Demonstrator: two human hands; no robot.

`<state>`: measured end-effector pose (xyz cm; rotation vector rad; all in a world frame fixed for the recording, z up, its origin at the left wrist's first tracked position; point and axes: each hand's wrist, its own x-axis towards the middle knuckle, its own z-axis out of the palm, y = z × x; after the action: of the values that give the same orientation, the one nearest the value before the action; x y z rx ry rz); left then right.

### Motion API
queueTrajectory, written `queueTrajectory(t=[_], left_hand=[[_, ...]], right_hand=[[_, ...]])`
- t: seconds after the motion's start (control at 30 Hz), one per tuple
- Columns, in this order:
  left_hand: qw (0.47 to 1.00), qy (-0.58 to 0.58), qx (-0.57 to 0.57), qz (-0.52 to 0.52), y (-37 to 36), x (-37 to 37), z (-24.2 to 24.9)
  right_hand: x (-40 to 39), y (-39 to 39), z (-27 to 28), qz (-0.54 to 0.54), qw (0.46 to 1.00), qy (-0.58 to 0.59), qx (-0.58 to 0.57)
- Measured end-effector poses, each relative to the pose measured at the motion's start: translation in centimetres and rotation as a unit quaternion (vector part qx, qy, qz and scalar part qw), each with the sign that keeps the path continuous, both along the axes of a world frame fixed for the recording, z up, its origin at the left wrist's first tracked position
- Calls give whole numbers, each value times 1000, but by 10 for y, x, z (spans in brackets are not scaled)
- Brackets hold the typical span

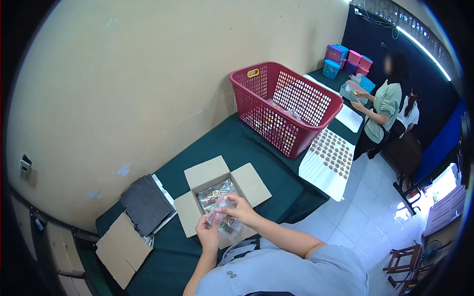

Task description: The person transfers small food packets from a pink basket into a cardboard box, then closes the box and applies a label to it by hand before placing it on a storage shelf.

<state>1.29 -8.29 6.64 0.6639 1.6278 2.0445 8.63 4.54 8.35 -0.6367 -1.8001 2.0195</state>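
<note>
- A clear plastic bag (231,228) hangs over the near edge of an open cardboard box (253,183), with small items showing through the film, too blurred to name.
- The left hand (207,234) pinches the bag's gathered top between thumb and fingers, probably to steady it.
- The right hand (238,209) grips the same gathered plastic from the right, thumb and fingertips closed on it; the two hands meet there, perhaps to keep the mouth bunched.
- Inside the box lie clear packets (207,196); its flaps are folded outward, which seems to leave the top easy to reach.
- To the left, a dark stack of sheets (148,204) lies beside a flattened piece of cardboard (123,250), seemingly set aside from the working spot.
- Beyond the box, to the far right, a tall red basket (310,132) stands on the green-covered table (210,140), more packets (292,113) low inside it, apparently within a stretch of the box.
- Right of the basket, a white sheet (316,173) carries small brown rounds (330,152) in rows, spaced perhaps for easy counting.
- Farther off, a person in pale green (390,101) holds something clear near colourful tubs (353,61).
</note>
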Motion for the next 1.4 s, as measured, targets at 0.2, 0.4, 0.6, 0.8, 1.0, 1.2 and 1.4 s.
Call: queueTrajectory(t=[0.2, 0.4, 0.6, 0.8, 1.0, 1.2, 1.4], left_hand=[[1000, 15, -23, -7, -5, -10, -1], [997, -64, 34, -39, -8, -14, -11], [990, -39, -1, -132, -2, -7, -12], [985, -126, 30, -112, -2, -6, -9], [983, -48, -20, -176, -9, -17, -10], [973, -50, -38, -220, -15, -18, -1], [971, -10, -44, -235, -12, -5, -5]], right_hand=[[0, 2, -21, 43, 986, 18, -160], [-4, 3, -28, 35, 964, 64, -255], [-5, 6, 1, -37, 948, 151, -277], [0, -12, 5, 19, 989, 139, -43], [9, -10, -12, 92, 991, 36, -94], [9, -11, -14, 49, 992, 66, -95], [15, 6, -13, 48, 997, 12, -54]])
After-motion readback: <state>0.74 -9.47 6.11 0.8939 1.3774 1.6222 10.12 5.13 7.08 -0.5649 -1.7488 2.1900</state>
